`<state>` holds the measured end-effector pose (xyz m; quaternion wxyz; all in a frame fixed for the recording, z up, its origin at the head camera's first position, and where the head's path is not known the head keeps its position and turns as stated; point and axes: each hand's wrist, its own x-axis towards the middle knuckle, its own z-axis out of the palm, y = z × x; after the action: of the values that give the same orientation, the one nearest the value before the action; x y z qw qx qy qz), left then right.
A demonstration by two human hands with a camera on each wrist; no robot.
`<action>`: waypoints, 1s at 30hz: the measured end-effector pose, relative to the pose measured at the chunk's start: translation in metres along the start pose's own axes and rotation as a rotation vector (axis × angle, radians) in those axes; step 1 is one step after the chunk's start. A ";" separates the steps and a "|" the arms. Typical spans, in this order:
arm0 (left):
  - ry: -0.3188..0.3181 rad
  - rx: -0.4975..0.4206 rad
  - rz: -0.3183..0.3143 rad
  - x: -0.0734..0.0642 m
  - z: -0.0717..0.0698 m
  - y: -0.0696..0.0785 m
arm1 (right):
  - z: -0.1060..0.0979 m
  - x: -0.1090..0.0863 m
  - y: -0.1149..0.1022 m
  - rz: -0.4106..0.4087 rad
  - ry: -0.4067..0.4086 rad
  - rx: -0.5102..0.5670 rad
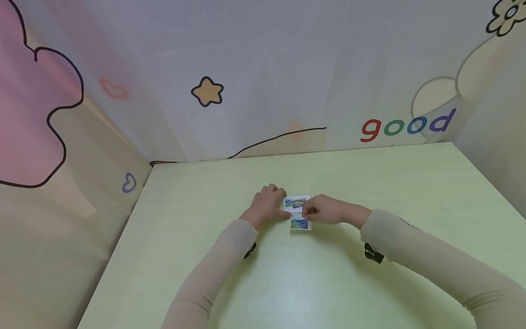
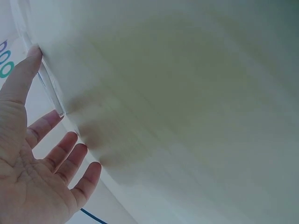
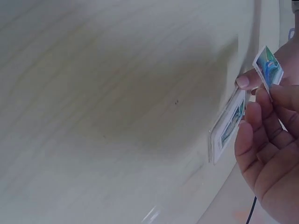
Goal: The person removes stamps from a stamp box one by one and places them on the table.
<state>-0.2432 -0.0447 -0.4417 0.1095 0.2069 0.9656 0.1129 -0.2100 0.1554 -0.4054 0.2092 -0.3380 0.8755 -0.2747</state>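
Observation:
A small stamp-like picture card [image 1: 300,223] with a blue and green scene and a white border is pinched between the thumb and fingers of my right hand [image 1: 328,209]. In the right wrist view the picture card [image 3: 269,67] stands tilted above the fingertips. Just beyond it, a flat white holder [image 1: 288,202] with small pictures on it lies on the table; the holder [image 3: 227,128] shows a thin clear edge. My left hand [image 1: 266,204] rests beside the holder, fingers spread, thumb and index finger touching its left side. Part of the holder is hidden by my right hand.
The pale green table [image 1: 370,178] extends around both hands. A printed cloth backdrop [image 1: 263,59] stands at its back edge, and a similar cloth [image 1: 78,219] hangs along the left side. Dark straps show under both sleeves.

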 end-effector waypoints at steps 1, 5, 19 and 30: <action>-0.001 0.000 0.001 0.000 0.000 0.000 | 0.001 0.000 0.001 0.001 -0.001 0.009; 0.000 0.010 0.002 0.002 0.001 -0.001 | 0.005 0.000 0.003 -0.005 -0.014 0.032; -0.023 0.002 0.008 0.002 0.000 0.001 | 0.018 0.005 0.010 -0.022 -0.029 0.039; -0.014 -0.003 0.003 0.001 0.000 -0.002 | 0.025 0.008 0.013 0.028 -0.031 0.029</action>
<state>-0.2445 -0.0463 -0.4422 0.1165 0.2092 0.9643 0.1129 -0.2078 0.1495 -0.4337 0.2313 -0.3269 0.8727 -0.2795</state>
